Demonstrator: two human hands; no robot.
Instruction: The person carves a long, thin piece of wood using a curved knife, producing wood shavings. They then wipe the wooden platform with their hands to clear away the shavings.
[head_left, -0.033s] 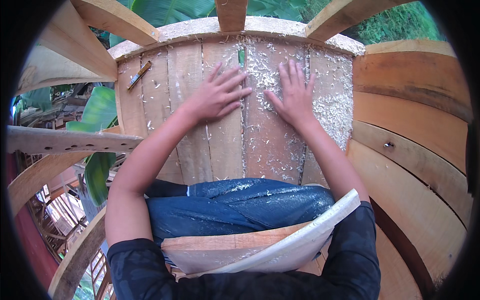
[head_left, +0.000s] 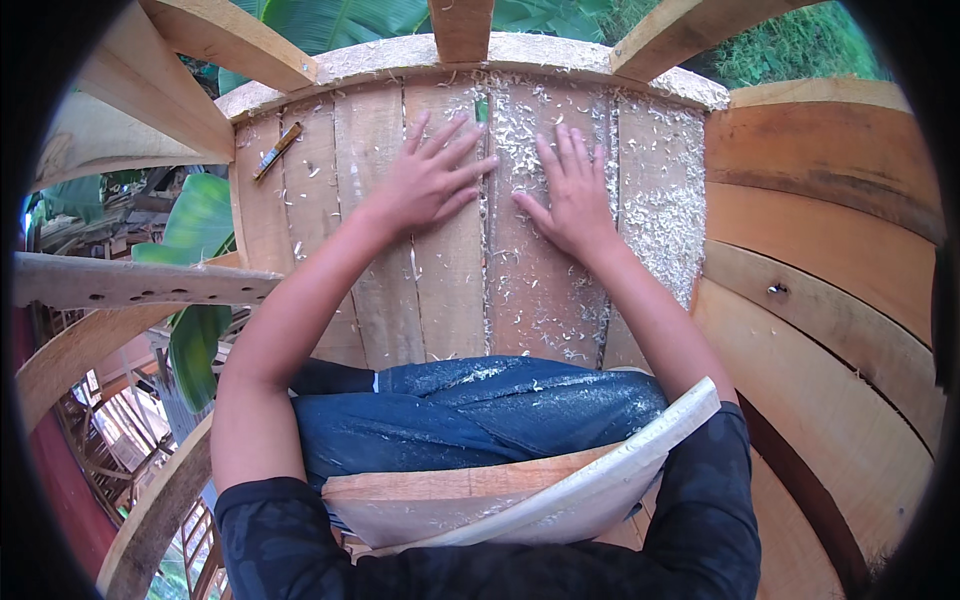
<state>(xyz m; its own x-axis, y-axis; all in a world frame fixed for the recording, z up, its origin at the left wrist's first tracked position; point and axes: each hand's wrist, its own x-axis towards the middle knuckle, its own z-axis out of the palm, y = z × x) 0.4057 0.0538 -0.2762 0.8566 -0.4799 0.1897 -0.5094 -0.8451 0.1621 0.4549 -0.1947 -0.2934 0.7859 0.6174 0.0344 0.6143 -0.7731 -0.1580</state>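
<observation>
My left hand (head_left: 428, 183) rests palm down on the wooden planks (head_left: 385, 290), its fingers spread and nothing held. Beside it, my right hand (head_left: 576, 200) lies the same way, fingers stretched toward the far edge, on a plank strewn with wood shavings (head_left: 520, 135). A narrow gap runs lengthwise along the planks between the two hands. More shavings (head_left: 665, 220) are heaped to the right of my right hand. At the far left of the planks lies a small yellow-brown and dark stick-shaped thing (head_left: 278, 151), too small to name.
A curved wooden beam (head_left: 385, 58) bounds the far edge, with upright timbers (head_left: 461, 30) rising from it. Side planks (head_left: 800, 165) rise on the right; a holed wooden bar (head_left: 140, 279) juts in from the left. A curved wooden board (head_left: 560, 500) crosses close to my body.
My right hand has slid slightly left over the shavings. The fingers of my left hand have also shifted a little to the left.
</observation>
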